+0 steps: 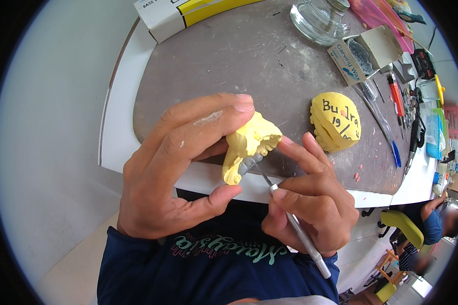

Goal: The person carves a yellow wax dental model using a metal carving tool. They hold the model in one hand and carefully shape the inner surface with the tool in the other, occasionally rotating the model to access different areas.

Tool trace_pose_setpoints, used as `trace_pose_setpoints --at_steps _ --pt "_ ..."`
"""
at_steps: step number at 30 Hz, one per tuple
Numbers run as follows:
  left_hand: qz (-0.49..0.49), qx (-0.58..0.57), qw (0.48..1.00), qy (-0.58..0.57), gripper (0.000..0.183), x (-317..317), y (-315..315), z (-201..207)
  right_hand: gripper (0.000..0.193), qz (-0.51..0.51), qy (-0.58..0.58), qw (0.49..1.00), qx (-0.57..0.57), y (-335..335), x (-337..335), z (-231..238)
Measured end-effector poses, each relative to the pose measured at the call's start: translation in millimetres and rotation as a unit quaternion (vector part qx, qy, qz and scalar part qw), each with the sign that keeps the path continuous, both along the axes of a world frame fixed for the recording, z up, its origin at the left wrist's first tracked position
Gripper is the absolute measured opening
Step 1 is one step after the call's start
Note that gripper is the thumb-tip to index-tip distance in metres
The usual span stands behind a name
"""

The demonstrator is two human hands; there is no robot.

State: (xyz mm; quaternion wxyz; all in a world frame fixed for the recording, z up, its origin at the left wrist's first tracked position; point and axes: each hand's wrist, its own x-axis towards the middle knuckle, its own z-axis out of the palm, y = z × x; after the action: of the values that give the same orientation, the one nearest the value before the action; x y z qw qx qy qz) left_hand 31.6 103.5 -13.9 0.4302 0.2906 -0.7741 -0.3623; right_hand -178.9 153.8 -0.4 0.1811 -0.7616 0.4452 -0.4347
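Clamping left hand (160, 175) on yellow dental cast (249, 137), right hand (318, 201) on silver tool (306, 242) pointed at gray teeth (246, 165).

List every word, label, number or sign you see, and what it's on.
I won't copy wording; it stands on:
Unheld yellow model: black handwritten letters, numbers.
Small open box: blue print.
White-and-yellow box: print, partly cut off.
Dark blue shirt: pale green script, upside down.
Black device: marks too small to read.
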Motion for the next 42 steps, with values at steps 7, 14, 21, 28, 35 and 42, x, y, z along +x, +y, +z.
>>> trace_pose_setpoints --at_steps 7,14,21,28,35,42 --pt "0.003 -0.001 1.0 -0.003 0.076 -1.2 0.3 1.3 0.019 0.013 0.005 1.0 -0.005 -0.6 -1.1 0.9" --pt "0.003 -0.023 1.0 -0.021 0.073 -0.4 -0.4 1.3 0.018 0.012 0.005 1.0 -0.009 -0.8 -2.3 -0.7" --pt "0.004 -0.043 0.998 -0.055 0.067 0.1 0.7 3.4 0.017 0.02 -0.004 1.0 -0.013 -2.6 -4.6 -2.7" --pt "0.008 -0.103 0.992 -0.069 0.065 -0.2 -3.7 1.0 0.016 0.032 -0.017 0.999 0.003 -4.8 -8.2 -0.9" --pt "0.01 -0.12 0.99 -0.077 0.065 -2.1 -4.2 1.6 0.016 0.035 -0.009 0.999 -0.002 -4.8 -7.9 -0.9" --pt "-0.006 -0.1 0.993 -0.057 0.066 -1.7 -5.4 1.7 0.016 0.021 0.003 1.0 -0.005 -2.5 -7.4 0.9"
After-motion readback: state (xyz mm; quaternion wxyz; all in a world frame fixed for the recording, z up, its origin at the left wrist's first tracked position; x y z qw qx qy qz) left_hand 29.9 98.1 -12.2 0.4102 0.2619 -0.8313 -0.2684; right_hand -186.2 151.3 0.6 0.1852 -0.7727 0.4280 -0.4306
